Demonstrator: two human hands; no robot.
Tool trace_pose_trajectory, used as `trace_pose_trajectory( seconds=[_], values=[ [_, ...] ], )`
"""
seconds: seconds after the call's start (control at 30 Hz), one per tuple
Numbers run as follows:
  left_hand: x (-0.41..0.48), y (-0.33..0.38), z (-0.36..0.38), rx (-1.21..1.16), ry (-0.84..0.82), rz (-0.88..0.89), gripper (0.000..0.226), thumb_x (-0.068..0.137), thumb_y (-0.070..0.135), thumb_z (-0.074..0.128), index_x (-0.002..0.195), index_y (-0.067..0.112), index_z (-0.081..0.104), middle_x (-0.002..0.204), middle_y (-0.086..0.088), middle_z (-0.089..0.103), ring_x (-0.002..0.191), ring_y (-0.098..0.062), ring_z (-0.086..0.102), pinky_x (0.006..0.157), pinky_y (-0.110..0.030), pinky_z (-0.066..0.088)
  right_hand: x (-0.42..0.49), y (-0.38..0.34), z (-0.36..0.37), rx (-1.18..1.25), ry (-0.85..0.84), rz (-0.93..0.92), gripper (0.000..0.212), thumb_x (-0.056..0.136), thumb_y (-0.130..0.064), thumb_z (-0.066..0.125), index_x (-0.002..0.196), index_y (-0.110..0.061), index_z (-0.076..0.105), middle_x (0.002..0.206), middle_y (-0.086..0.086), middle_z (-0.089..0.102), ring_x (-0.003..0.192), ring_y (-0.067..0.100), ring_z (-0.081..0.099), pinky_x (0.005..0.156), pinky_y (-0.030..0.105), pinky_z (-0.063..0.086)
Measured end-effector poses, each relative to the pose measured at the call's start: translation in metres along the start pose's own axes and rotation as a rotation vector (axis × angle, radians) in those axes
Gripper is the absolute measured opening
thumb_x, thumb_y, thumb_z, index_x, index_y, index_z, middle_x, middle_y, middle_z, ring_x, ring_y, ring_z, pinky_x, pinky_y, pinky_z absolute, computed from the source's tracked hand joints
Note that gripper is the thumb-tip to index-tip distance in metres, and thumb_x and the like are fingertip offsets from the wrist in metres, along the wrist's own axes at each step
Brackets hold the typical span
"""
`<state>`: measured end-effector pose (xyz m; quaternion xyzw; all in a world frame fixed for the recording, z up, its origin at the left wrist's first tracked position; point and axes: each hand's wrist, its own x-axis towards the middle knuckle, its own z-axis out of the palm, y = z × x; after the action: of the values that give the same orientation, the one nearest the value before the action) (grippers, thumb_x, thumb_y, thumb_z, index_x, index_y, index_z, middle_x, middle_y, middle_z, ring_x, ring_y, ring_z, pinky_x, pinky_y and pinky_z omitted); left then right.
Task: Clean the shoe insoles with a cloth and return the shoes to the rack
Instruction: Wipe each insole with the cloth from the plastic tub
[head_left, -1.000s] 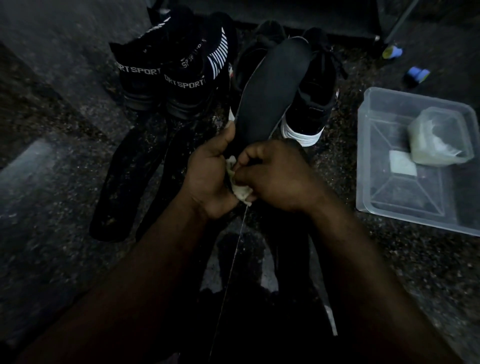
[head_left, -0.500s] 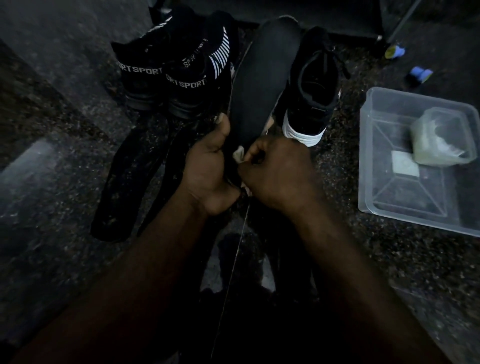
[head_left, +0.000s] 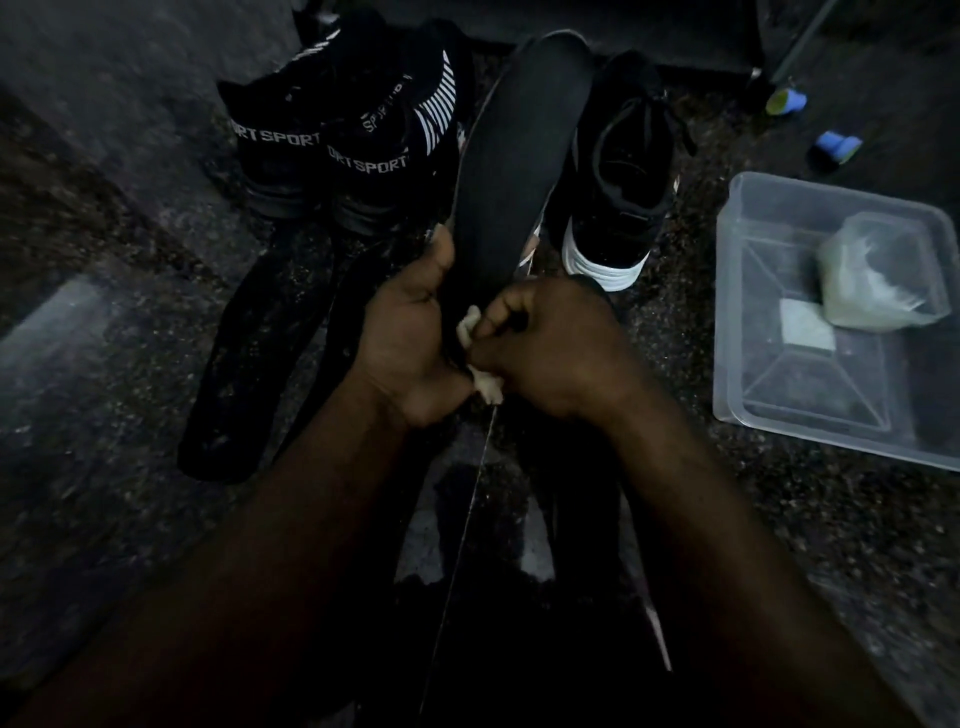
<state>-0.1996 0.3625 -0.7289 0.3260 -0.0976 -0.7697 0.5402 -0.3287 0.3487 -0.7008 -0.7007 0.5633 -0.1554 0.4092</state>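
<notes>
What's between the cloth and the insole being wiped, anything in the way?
Nothing visible. The right hand pinches the cloth against the lower end of the black insole, and the left hand grips that insole right beside it, thumb up its edge.

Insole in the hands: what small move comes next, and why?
Probably slide the cloth up the insole toward its far tip. The right hand pinches the cloth at the insole's near end, beside the left hand, which grips the insole, thumb along its edge. The long face above both hands is beyond where the cloth now sits.
</notes>
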Motion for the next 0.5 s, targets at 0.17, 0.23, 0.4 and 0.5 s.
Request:
trace_pose_trajectory(
  seconds=[0.17,0.23,0.4,0.5],
  values=[
    [0.004,0.001,0.001,-0.006,-0.036,0.019,0.060,0.110,0.045,0.030,0.146,0.002,0.051,0.153,-0.017,0.050,0.136,-0.025,0.055,0.119,-0.039,0.040,0.002,0.004,0.005,-0.067,0.325,-0.032,0.021,0.086,-0.040,0.071,0.074,-0.024,0.069,0.065,-0.009,0.071,0.066,0.004,0.067,0.064,0.021,0.050],
    [0.002,0.004,0.000,-0.007,-0.026,0.006,0.059,0.109,0.045,0.033,0.139,0.001,0.058,0.145,-0.015,0.058,0.129,-0.024,0.061,0.114,-0.037,0.044,0.001,0.001,0.003,-0.102,0.177,-0.033,0.015,0.081,-0.034,0.074,0.071,-0.024,0.069,0.061,-0.012,0.068,0.062,-0.001,0.064,0.061,0.016,0.046],
    [-0.001,-0.001,-0.004,0.020,0.011,-0.002,0.047,0.109,0.040,0.036,0.142,0.016,0.060,0.142,-0.013,0.063,0.129,-0.025,0.062,0.114,-0.039,0.045,-0.001,-0.011,0.014,0.337,0.049,0.026,0.005,0.081,-0.022,0.078,0.078,-0.021,0.075,0.066,-0.004,0.073,0.058,0.008,0.068,0.066,0.035,0.059],
    [0.000,-0.004,-0.002,-0.007,-0.025,-0.020,0.054,0.109,0.038,0.035,0.152,0.007,0.047,0.154,-0.019,0.049,0.142,-0.028,0.049,0.123,-0.040,0.032,-0.002,-0.015,0.016,0.319,0.219,-0.025,0.006,0.082,-0.016,0.077,0.080,-0.022,0.075,0.064,-0.006,0.071,0.059,0.003,0.068,0.064,0.027,0.058]
  ],
)
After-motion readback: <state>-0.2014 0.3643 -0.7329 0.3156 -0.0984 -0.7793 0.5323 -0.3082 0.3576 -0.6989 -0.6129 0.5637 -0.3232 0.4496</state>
